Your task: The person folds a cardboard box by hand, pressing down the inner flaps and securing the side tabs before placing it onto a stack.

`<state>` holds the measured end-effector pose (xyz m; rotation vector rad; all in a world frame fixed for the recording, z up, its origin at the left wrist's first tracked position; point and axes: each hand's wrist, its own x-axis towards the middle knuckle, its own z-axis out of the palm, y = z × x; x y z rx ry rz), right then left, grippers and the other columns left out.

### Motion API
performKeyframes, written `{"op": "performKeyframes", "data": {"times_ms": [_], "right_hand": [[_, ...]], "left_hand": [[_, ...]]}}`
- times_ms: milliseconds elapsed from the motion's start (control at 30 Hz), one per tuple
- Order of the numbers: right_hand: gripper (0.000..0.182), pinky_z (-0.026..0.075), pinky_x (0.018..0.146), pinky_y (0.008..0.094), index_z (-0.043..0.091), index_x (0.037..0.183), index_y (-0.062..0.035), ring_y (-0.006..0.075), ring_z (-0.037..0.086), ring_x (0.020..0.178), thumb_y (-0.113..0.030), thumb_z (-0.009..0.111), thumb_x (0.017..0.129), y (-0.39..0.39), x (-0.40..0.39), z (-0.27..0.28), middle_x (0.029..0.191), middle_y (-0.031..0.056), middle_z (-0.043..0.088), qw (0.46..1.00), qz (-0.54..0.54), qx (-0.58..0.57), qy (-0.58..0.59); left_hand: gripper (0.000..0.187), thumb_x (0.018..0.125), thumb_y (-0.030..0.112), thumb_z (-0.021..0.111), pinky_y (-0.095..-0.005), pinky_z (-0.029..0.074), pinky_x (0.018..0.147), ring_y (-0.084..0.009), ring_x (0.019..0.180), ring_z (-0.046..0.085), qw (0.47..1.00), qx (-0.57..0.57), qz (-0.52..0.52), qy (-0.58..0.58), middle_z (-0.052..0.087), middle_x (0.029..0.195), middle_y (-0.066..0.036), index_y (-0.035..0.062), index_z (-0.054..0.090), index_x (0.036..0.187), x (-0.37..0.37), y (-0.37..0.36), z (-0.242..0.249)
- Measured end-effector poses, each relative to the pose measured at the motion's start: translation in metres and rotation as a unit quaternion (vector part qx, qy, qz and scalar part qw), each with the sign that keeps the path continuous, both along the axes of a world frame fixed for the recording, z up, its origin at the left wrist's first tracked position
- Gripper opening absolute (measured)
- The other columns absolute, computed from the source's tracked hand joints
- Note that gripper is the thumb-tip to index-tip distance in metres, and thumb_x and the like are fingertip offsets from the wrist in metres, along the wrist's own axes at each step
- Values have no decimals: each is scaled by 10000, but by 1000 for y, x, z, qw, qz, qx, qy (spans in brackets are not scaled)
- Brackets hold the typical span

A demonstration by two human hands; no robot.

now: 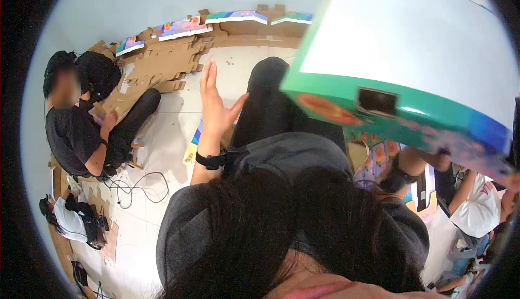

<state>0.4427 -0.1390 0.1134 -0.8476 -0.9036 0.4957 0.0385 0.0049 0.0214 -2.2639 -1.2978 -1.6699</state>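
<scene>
A large box [401, 39] with a white face and a green, blue and pink printed side is raised at the upper right, close to the camera. A dark rectangular opening shows in its printed side. Below that side, my right hand [433, 158] holds the box, its fingers mostly hidden behind the cardboard. My left hand [215, 101] is up in front of my left knee, palm bare, thumb and fingers apart, touching nothing. Both wrists wear black bands.
One person in black [76, 131] sits on the floor at left, handling cardboard. Another in white [70, 218] is lower left; a third in white [476, 207] is at right. Flattened cardboard [162, 61] and printed pieces [181, 27] lie along the wall. A black cable [138, 188] curls on the floor.
</scene>
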Motion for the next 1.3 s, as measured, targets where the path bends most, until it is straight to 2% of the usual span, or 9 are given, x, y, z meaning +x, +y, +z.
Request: {"op": "performKeyframes", "data": {"times_ms": [267,567,700,733,833,933,1000,1133,1300], "right_hand": [[802,480,970,404,447,1314,60,238,572,1100,-210,867,686,-101,57,37,1240,157,565,934,-315,72,-151],[832,494,937,397,450,1279,124,243,585,1059,-252,904,691,-191,89,64,1217,204,577,736,-606,7,-301],[850,500,923,393,452,1263,152,245,590,1041,-271,920,693,-207,93,64,1207,225,582,637,-664,-126,-370],[868,497,927,401,451,1250,161,253,590,1042,-294,926,682,-208,92,63,1198,229,581,570,-694,-204,-388],[893,468,943,445,473,1210,106,336,576,1080,-391,921,618,-210,115,51,1158,246,570,594,-626,-200,-464],[902,451,962,552,471,1270,55,482,546,1142,-375,845,570,-224,139,34,1196,301,573,423,-638,-449,-460],[889,475,949,526,465,1283,-19,471,568,1116,-326,861,548,-212,118,32,1201,264,591,361,-598,-586,-412],[678,453,987,500,491,1118,-43,445,529,1171,-157,812,533,-204,104,12,1160,218,593,466,-430,-687,-355],[727,452,953,488,487,1099,-11,458,516,1135,-130,833,471,-206,169,-52,1096,246,586,455,-328,-715,-418]], "left_hand": [[796,781,104,791,-456,348,1110,-358,1334,440,998,26,28,-42,455,1453,-192,45,369,1454,-3,4,-7],[612,842,112,743,-400,433,978,-252,1223,542,999,18,28,-38,565,1332,-125,69,484,1394,-2,5,-9],[545,851,107,735,-388,445,964,-245,1167,582,999,11,19,-46,609,1274,-119,59,523,1350,-2,5,-9],[533,852,106,734,-385,449,958,-243,1151,593,999,4,13,-51,616,1263,-119,58,529,1342,-2,5,-9],[507,856,88,726,-373,466,934,-235,1113,615,999,3,-2,-49,634,1228,-122,51,542,1327,-3,5,-7],[489,862,59,711,-357,481,909,-215,1066,634,999,-5,-22,-46,652,1188,-120,49,546,1323,-6,7,-10],[479,866,44,703,-346,487,891,-199,1009,650,997,-35,-42,-63,667,1148,-114,49,548,1319,-5,8,-11],[430,874,39,694,-326,497,843,-169,865,671,991,-88,-62,-82,698,1033,-92,48,574,1286,-5,5,-10],[312,877,39,689,-298,506,768,-151,799,668,992,-100,-63,-50,710,928,-79,41,640,1185,-7,4,-13]]}}
